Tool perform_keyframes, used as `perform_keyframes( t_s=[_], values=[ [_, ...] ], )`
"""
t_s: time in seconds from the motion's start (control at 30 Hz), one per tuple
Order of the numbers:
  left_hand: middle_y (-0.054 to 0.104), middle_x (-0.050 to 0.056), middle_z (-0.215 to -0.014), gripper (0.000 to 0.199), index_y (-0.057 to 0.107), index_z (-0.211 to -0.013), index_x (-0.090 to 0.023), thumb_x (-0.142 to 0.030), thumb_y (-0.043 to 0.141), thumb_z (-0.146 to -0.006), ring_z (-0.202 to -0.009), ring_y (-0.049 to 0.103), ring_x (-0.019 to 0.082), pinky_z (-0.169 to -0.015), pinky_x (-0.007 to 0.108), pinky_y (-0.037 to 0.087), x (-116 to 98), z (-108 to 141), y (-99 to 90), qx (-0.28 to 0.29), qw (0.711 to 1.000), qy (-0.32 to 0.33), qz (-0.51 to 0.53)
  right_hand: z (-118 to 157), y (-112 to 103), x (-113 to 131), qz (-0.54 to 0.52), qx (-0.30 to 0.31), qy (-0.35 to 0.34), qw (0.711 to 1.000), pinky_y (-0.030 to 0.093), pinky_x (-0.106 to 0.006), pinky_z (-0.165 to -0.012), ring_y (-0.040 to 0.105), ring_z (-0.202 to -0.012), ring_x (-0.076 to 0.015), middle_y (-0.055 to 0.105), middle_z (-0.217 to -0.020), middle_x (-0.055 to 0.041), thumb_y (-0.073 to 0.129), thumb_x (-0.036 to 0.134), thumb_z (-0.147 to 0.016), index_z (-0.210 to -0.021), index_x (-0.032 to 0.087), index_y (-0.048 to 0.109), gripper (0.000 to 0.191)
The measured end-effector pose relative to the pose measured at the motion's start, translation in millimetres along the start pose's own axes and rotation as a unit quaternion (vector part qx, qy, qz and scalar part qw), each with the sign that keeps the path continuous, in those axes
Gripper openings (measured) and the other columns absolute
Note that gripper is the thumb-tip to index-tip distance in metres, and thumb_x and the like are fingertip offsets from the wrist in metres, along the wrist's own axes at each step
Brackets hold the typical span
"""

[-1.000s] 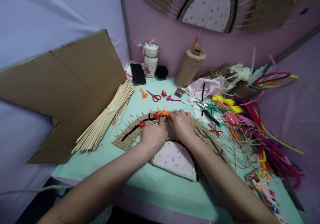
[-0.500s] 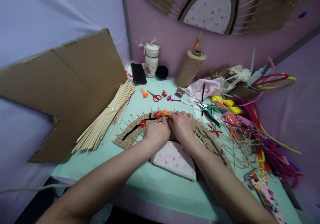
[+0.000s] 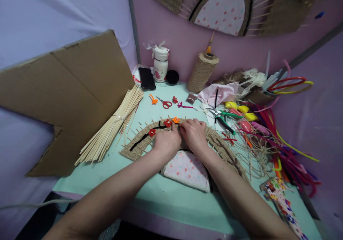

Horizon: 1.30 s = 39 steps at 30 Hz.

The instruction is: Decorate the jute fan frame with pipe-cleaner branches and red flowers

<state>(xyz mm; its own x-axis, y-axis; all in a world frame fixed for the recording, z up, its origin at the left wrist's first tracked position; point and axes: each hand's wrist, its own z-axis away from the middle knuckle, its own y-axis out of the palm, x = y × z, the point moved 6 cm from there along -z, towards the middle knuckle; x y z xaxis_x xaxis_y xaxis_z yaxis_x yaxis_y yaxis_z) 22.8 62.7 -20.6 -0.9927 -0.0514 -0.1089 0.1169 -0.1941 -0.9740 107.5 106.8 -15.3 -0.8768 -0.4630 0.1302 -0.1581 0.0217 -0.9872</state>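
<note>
A fan-shaped woven twine panel [image 3: 139, 145] with short stick ends along its outer edge lies on the table. A black pipe cleaner [image 3: 139, 142], bent like a branch, runs along its left side and top. On the branch sit red flowers [image 3: 152, 133] and an orange flower [image 3: 175, 120]. My left hand [image 3: 168, 141] is closed, with its index fingertip at the black strip just below the orange flower. Beside it, my right hand [image 3: 194, 134] is closed with curled fingers, pinching at the same strip. The fingertips' exact hold is partly hidden. Below lies a padded floral half-circle [image 3: 187, 170].
Left are a bundle of thin sticks [image 3: 112, 125] and a large cardboard piece [image 3: 77, 100]. Behind the panel lie scissors [image 3: 166, 104], loose flowers and a twine spool [image 3: 203, 73]. Green-handled pliers [image 3: 225, 120], tangled twine [image 3: 257, 154] and coloured pipe cleaners [image 3: 297, 165] are at right.
Both hands stay at nearly the same spot on the panel, with only slight finger movement. The whole view has shifted a little.
</note>
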Motion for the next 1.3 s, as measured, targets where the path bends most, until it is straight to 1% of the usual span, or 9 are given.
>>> perform_keyframes(
  t_s=[0.1, 0.27, 0.47, 0.6, 0.83, 1.03, 1.13, 1.23, 1.3],
  values=[
    [0.072, 0.023, -0.09, 0.059, 0.034, -0.147, 0.0, -0.032, 0.034, -0.098, -0.084, 0.072, 0.029, -0.071, 0.036, 0.051, 1, 1, 2.5, -0.007, 1.0, -0.007, 0.0, 1, 1, -1, -0.01, -0.003, -0.004, 1.0, 0.02, -0.037, -0.08, 0.049, -0.097, -0.0225, 0.068, -0.095, -0.0061, 0.046, 0.026, -0.097, -0.091, 0.022, 0.07, 0.025],
    [0.072, 0.023, -0.087, 0.058, 0.034, -0.147, 0.0, -0.03, 0.034, -0.098, -0.08, 0.072, 0.029, -0.068, 0.037, 0.052, 0, 2, 1.4, -0.012, 1.0, -0.002, -0.008, 2, 2, -3, -0.016, -0.017, -0.011, 1.0, 0.02, -0.037, -0.08, 0.048, -0.095, -0.0225, 0.068, -0.094, -0.0061, 0.047, 0.025, -0.097, -0.091, 0.022, 0.07, 0.024],
    [0.073, 0.022, -0.087, 0.058, 0.032, -0.149, -0.002, -0.031, 0.034, -0.098, -0.081, 0.072, 0.03, -0.067, 0.037, 0.051, -2, 1, -0.1, -0.002, 1.0, 0.002, -0.008, 1, 2, -3, -0.018, -0.017, -0.012, 1.0, 0.02, -0.037, -0.078, 0.048, -0.094, -0.0232, 0.068, -0.094, -0.0069, 0.05, 0.025, -0.096, -0.09, 0.022, 0.071, 0.022],
    [0.072, 0.023, -0.089, 0.057, 0.036, -0.147, -0.002, -0.032, 0.033, -0.099, -0.082, 0.072, 0.03, -0.069, 0.036, 0.051, -1, 0, 0.6, -0.005, 1.0, 0.001, -0.005, 1, 2, -3, -0.011, -0.02, -0.014, 1.0, 0.02, -0.038, -0.078, 0.048, -0.094, -0.023, 0.068, -0.093, -0.0062, 0.05, 0.025, -0.096, -0.09, 0.022, 0.071, 0.023],
    [0.073, 0.023, -0.089, 0.057, 0.038, -0.145, 0.0, -0.031, 0.036, -0.098, -0.079, 0.073, 0.029, -0.067, 0.036, 0.052, -1, -1, -0.2, -0.015, 1.0, 0.004, -0.007, 1, 3, -3, 0.009, -0.02, -0.016, 1.0, 0.02, -0.038, -0.079, 0.047, -0.095, -0.0232, 0.067, -0.094, -0.0062, 0.052, 0.025, -0.096, -0.093, 0.023, 0.071, 0.02],
    [0.073, 0.023, -0.09, 0.058, 0.037, -0.146, 0.0, -0.033, 0.037, -0.098, -0.08, 0.072, 0.03, -0.068, 0.037, 0.052, -1, -2, 0.5, -0.009, 1.0, 0.009, -0.007, 1, 3, -6, 0.029, -0.028, -0.032, 0.999, 0.02, -0.039, -0.08, 0.047, -0.096, -0.0234, 0.067, -0.095, -0.0066, 0.053, 0.024, -0.095, -0.094, 0.024, 0.071, 0.018],
    [0.073, 0.022, -0.089, 0.06, 0.037, -0.146, 0.0, -0.034, 0.04, -0.097, -0.08, 0.072, 0.03, -0.069, 0.038, 0.052, -2, -2, 1.0, -0.005, 1.0, 0.012, -0.005, 2, 2, -12, 0.032, -0.036, -0.027, 0.998, 0.021, -0.039, -0.08, 0.048, -0.096, -0.0232, 0.067, -0.096, -0.0066, 0.053, 0.022, -0.094, -0.095, 0.024, 0.071, 0.018],
    [0.072, 0.023, -0.089, 0.06, 0.036, -0.146, 0.001, -0.033, 0.04, -0.097, -0.081, 0.072, 0.03, -0.07, 0.039, 0.052, -2, -2, 0.6, -0.004, 1.0, 0.012, 0.0, 2, -1, -17, 0.032, -0.032, -0.01, 0.999, 0.021, -0.039, -0.079, 0.048, -0.096, -0.0232, 0.068, -0.095, -0.0071, 0.051, 0.022, -0.095, -0.092, 0.022, 0.07, 0.019],
    [0.072, 0.024, -0.09, 0.061, 0.035, -0.146, 0.001, -0.033, 0.04, -0.097, -0.082, 0.072, 0.031, -0.071, 0.039, 0.052, -2, -2, 0.3, -0.004, 1.0, 0.011, 0.002, 2, -4, -18, 0.027, -0.043, -0.006, 0.999, 0.021, -0.039, -0.079, 0.049, -0.096, -0.0232, 0.068, -0.095, -0.0068, 0.052, 0.022, -0.094, -0.092, 0.022, 0.07, 0.019]
  ],
)
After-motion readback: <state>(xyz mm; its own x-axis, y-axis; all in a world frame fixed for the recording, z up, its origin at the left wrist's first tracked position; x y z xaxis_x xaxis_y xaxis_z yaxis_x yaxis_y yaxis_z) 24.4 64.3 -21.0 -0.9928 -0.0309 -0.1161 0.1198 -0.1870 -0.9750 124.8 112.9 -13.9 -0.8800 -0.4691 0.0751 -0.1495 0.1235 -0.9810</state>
